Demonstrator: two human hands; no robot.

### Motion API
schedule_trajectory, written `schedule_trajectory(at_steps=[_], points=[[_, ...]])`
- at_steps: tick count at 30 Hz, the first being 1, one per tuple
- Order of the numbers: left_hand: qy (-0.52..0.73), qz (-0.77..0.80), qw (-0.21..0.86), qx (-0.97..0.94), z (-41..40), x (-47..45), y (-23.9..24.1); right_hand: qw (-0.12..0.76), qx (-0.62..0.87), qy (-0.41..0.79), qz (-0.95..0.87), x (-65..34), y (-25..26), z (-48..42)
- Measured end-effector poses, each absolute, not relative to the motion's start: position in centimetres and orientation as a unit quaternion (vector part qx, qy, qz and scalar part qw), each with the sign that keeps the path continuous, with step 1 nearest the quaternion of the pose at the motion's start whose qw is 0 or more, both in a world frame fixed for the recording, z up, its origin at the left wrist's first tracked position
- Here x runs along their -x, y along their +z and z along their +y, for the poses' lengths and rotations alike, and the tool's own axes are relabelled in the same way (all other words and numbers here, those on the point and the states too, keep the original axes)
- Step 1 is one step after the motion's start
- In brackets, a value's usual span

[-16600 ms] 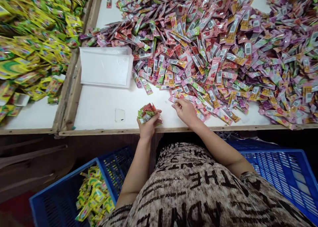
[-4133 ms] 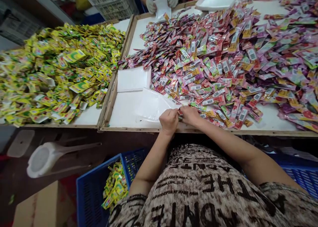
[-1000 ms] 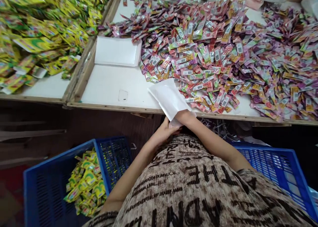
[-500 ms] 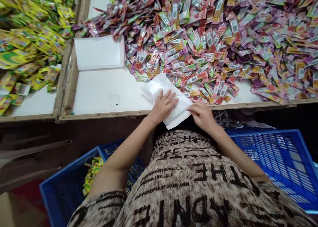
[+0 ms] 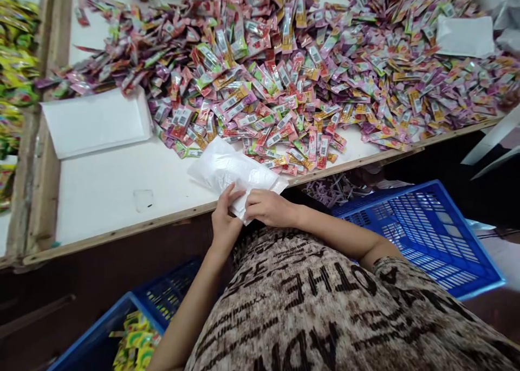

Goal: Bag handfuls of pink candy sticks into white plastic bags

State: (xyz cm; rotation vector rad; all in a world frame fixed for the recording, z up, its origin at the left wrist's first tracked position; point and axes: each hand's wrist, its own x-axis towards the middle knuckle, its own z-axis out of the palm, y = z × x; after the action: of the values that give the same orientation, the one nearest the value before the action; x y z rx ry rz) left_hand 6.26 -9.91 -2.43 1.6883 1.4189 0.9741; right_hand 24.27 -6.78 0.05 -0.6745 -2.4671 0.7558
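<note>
A white plastic pouch point(image 5: 227, 168) lies tilted over the table's front edge, its near end close to my body. My left hand point(image 5: 227, 216) grips the pouch's near corner, thumb and fingers bent around the edge. Beside it, my right hand point(image 5: 270, 207) pinches the same near edge with its fingers curled together. What the pouch contains is hidden. Just beyond it spreads a big heap of small pink, purple and green candy sachets point(image 5: 280, 105), many with barcodes. To the left rests a shallow white open box point(image 5: 97, 123).
Wooden rims point(image 5: 122, 233) border the white table. Yellow packets point(image 5: 18, 51) fill the section at left. Below stand a blue crate point(image 5: 422, 225) on the right and another blue crate point(image 5: 101, 327) with yellow packets. A white pouch point(image 5: 465, 36) lies on the heap at far right.
My view has swung to the right. My right hand has slid along the pouch's near edge toward my left hand, which has moved from the pouch's face to its corner.
</note>
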Motion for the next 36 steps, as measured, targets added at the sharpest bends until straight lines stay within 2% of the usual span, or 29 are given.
schedule_trajectory(at_steps=[3, 7, 9, 10, 11, 13, 15, 18, 20, 22, 24, 26, 30, 33, 36], points=[[0.37, 0.557, 0.354, -0.654, -10.0, -6.5, -1.9, 0.257, 0.255, 0.281, -0.889, -24.4, 1.1, -7.1], [0.35, 0.522, 0.236, -0.741, -9.9, -5.8, -2.8, 0.32, 0.283, 0.426, -0.797, -28.5, 3.1, -9.6], [0.342, 0.489, 0.205, -0.776, -10.0, -5.1, -3.4, 0.354, 0.375, 0.48, -0.71, -32.8, 2.5, -11.5], [0.336, 0.47, 0.197, -0.792, -10.0, -4.7, -3.6, 0.361, 0.456, 0.468, -0.665, -35.3, 1.5, -12.3], [0.329, 0.449, 0.193, -0.808, -10.0, -4.3, -3.7, 0.344, 0.535, 0.442, -0.632, -37.7, 0.2, -13.1], [0.317, 0.417, 0.185, -0.832, -10.1, -3.7, -3.5, 0.232, 0.663, 0.398, -0.59, -41.8, -3.0, -14.2], [0.307, 0.407, 0.174, -0.842, -10.2, -3.5, -3.1, 0.163, 0.693, 0.384, -0.587, -44.1, -5.4, -14.5], [0.291, 0.415, 0.195, -0.839, -10.6, -3.6, -2.4, 0.143, 0.672, 0.364, -0.629, -43.3, -4.9, -12.8], [0.292, 0.419, 0.24, -0.825, -10.8, -3.7, -2.1, 0.201, 0.602, 0.357, -0.685, -40.6, -2.4, -10.4], [0.308, 0.427, 0.28, -0.803, -11.1, -3.6, -2.0, 0.246, 0.459, 0.386, -0.762, -37.0, 0.6, -7.6], [0.337, 0.457, 0.299, -0.767, -11.5, -3.3, -1.8, 0.198, 0.306, 0.417, -0.833, -33.6, 2.3, -5.0], [0.363, 0.517, 0.309, -0.711, -11.9, -2.8, -1.7, 0.148, 0.238, 0.418, -0.864, -31.1, 2.4, -2.9], [0.424, 0.671, 0.284, -0.538, -12.3, -2.1, -2.2, 0.172, 0.288, 0.451, -0.827, -28.8, 0.0, -1.4], [0.466, 0.723, 0.273, -0.432, -11.6, -2.4, -2.5, 0.216, 0.392, 0.456, -0.77, -27.6, -0.8, -1.9], [0.451, 0.756, 0.254, -0.402, -10.3, -2.8, -2.3, 0.263, 0.517, 0.42, -0.698, -25.9, -0.8, -2.6]])
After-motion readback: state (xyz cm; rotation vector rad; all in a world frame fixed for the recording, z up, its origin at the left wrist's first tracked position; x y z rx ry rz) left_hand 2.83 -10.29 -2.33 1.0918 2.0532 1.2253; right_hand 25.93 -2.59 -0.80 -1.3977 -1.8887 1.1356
